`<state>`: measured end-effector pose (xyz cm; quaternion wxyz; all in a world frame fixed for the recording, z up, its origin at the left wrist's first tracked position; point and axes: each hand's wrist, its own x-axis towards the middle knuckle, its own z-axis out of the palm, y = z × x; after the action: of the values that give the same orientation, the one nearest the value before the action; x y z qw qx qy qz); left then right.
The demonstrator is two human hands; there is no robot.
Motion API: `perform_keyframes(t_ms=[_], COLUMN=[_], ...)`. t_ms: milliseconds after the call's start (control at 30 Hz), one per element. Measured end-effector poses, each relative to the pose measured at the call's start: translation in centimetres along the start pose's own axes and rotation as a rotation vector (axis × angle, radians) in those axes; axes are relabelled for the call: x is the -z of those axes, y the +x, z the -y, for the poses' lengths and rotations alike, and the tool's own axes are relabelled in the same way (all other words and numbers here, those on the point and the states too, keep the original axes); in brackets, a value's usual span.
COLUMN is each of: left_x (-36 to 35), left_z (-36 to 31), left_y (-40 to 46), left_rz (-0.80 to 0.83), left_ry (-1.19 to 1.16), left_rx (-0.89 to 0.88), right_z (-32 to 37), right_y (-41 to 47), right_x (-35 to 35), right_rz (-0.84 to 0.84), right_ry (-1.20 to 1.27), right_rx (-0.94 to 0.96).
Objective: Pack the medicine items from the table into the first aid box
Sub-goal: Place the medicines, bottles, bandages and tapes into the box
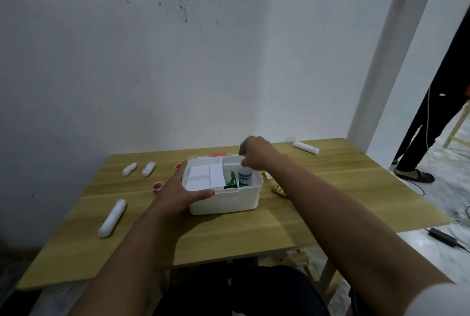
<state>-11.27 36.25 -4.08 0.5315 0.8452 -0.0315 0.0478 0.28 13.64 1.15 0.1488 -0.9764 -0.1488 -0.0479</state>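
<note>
Risk sits at the first aid box (225,198): right hand (254,153) pinches the bottle (244,179) upright in its right compartment; let go crooked, it tips; left hand (181,192) lies open against the box's left wall.

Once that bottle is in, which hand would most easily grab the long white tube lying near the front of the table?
Probably the left hand: it rests on the box beside the long white tube, while the right hand holds the bottle.

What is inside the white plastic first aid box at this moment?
The white plastic first aid box holds a white divided tray, a green carton and a white bottle, gripped by the right hand. Below the tray is hidden.
</note>
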Motion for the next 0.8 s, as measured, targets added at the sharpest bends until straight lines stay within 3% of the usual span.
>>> perform_keyframes(t_ms=[233,400,567,800], left_x=[0.1,0.0,0.2,0.3], left_z=[1.0,1.4,1.7,1.6], left_y=[0.6,0.8,1.0,1.1], left_rz=[0.005,0.002,0.005,0.017], left_ry=[0.005,-0.009,0.001,0.013], left_rx=[-0.008,0.002,-0.008,0.007], right_z=[-0.6,-2.7,-6.9,-8.5], right_y=[0.9,0.4,-0.5,-1.6], right_x=[0.7,1.7,-0.9,-4.3], right_rz=[0.01,-0.372,-0.178,-0.031], right_ry=[0.061,0.196,0.14,0.078], right_rx=[0.003,-0.101,-0.348,-0.444])
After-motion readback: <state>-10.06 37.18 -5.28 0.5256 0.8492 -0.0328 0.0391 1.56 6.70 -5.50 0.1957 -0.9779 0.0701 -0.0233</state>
